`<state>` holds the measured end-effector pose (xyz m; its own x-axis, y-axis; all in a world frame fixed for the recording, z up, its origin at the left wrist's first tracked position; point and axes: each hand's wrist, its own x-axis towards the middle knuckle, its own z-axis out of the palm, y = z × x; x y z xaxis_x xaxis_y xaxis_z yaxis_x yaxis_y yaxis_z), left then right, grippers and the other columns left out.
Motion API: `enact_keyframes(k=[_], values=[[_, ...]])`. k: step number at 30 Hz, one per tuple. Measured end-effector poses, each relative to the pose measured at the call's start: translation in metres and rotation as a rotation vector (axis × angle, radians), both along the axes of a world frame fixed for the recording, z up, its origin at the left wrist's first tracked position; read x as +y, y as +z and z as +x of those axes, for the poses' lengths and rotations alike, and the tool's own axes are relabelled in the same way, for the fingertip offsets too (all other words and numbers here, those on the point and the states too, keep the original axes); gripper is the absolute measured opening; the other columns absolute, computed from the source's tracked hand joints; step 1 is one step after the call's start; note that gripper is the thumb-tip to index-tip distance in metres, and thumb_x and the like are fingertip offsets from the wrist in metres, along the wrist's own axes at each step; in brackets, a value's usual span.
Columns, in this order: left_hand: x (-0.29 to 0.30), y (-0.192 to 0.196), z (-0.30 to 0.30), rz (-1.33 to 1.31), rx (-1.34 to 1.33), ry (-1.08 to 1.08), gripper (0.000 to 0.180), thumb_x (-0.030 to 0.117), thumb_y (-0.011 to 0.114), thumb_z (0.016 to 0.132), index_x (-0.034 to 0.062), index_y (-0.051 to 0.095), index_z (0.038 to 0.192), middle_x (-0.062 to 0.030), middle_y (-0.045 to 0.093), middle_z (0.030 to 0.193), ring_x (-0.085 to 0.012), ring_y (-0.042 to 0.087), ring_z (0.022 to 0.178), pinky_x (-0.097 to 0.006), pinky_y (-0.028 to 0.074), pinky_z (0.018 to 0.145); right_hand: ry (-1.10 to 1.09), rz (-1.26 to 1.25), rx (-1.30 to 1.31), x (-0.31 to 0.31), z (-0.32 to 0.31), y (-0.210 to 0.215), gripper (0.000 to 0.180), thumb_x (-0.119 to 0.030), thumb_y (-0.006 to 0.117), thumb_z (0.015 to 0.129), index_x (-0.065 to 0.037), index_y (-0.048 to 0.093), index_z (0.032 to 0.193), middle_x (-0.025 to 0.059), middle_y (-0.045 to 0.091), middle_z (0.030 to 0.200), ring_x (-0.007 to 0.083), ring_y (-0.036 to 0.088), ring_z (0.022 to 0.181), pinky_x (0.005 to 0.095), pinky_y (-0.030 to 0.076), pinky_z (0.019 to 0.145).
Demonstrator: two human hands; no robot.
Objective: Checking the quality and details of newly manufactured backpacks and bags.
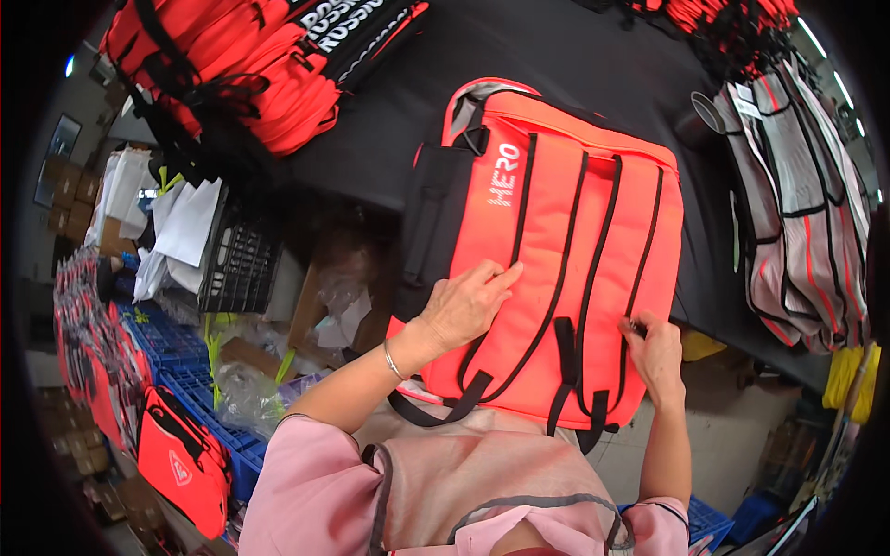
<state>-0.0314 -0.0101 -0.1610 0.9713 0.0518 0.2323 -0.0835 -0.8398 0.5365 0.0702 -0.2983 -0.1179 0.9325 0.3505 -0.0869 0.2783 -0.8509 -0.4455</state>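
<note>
A bright coral-red backpack (pixel 547 232) lies on the black-covered table, its shoulder straps (pixel 593 269) face up and its bottom end towards me. Black edging runs along the straps, and black webbing hangs off the near end. My left hand (pixel 468 301) rests on the panel by the left strap, index finger stretched out, holding nothing that I can see. Beside the outer edge of the right strap, my right hand (pixel 654 352) is closed, thumb and fingers pinched together. A small dark bit shows at its fingertips, too small to name.
Stacked red bags (pixel 269 83) fill the table's far left. Grey panels with black and red trim (pixel 797 204) hang over the right side. Below the table's left edge stand a black crate (pixel 243 255) with papers, blue crates (pixel 199 380) and another red bag (pixel 181 463).
</note>
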Motion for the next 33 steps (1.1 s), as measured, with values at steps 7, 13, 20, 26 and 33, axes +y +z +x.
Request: enact_keyframes(k=[7, 13, 20, 26, 33], values=[[0.074, 0.013, 0.012, 0.037, -0.382, 0.422, 0.052, 0.015, 0.074, 0.079, 0.0003, 0.056, 0.126, -0.0178, 0.060, 0.118, -0.0350, 0.055, 0.108, -0.041, 0.045, 0.093, 0.041, 0.172, -0.151, 0.020, 0.005, 0.008, 0.008, -0.002, 0.068, 0.079, 0.003, 0.061, 0.081, 0.0153, 0.056, 0.062, 0.0184, 0.053, 0.054, 0.0315, 0.043, 0.054], [0.065, -0.029, 0.003, -0.159, -0.188, 0.502, 0.080, 0.024, 0.073, 0.082, -0.0044, 0.032, 0.144, -0.0248, 0.051, 0.126, -0.0409, 0.045, 0.120, -0.044, 0.038, 0.102, 0.269, 0.361, -0.124, 0.088, -0.007, -0.003, 0.011, 0.001, 0.065, 0.076, 0.000, 0.062, 0.086, 0.0174, 0.063, 0.079, 0.0327, 0.065, 0.071, 0.0385, 0.049, 0.061], [0.068, -0.042, -0.032, -0.480, -0.211, 0.432, 0.083, 0.021, 0.077, 0.079, -0.0027, 0.033, 0.145, -0.0217, 0.051, 0.134, -0.0335, 0.051, 0.122, -0.038, 0.040, 0.104, 0.307, 0.335, -0.255, 0.154, 0.007, -0.048, 0.017, -0.017, 0.074, 0.081, -0.005, 0.061, 0.081, 0.0124, 0.062, 0.071, 0.0335, 0.063, 0.065, 0.0400, 0.047, 0.056], [0.078, -0.070, -0.106, -1.076, 0.380, 0.126, 0.083, 0.023, 0.083, 0.067, -0.0030, 0.045, 0.136, -0.0149, 0.059, 0.127, -0.0201, 0.056, 0.114, -0.032, 0.042, 0.102, 0.275, 0.410, -0.131, 0.157, 0.011, -0.056, 0.025, -0.019, 0.078, 0.081, -0.004, 0.058, 0.079, 0.0099, 0.060, 0.065, 0.0206, 0.059, 0.056, 0.0317, 0.044, 0.053], [0.059, -0.058, -0.119, -0.929, 0.264, 0.271, 0.058, 0.019, 0.083, 0.067, -0.0033, 0.060, 0.116, -0.0129, 0.070, 0.106, -0.0192, 0.064, 0.097, -0.033, 0.049, 0.091, 0.259, 0.403, -0.111, 0.160, 0.012, -0.063, 0.025, -0.016, 0.076, 0.084, -0.002, 0.056, 0.077, -0.0033, 0.050, 0.062, 0.0043, 0.041, 0.060, 0.0220, 0.037, 0.053]])
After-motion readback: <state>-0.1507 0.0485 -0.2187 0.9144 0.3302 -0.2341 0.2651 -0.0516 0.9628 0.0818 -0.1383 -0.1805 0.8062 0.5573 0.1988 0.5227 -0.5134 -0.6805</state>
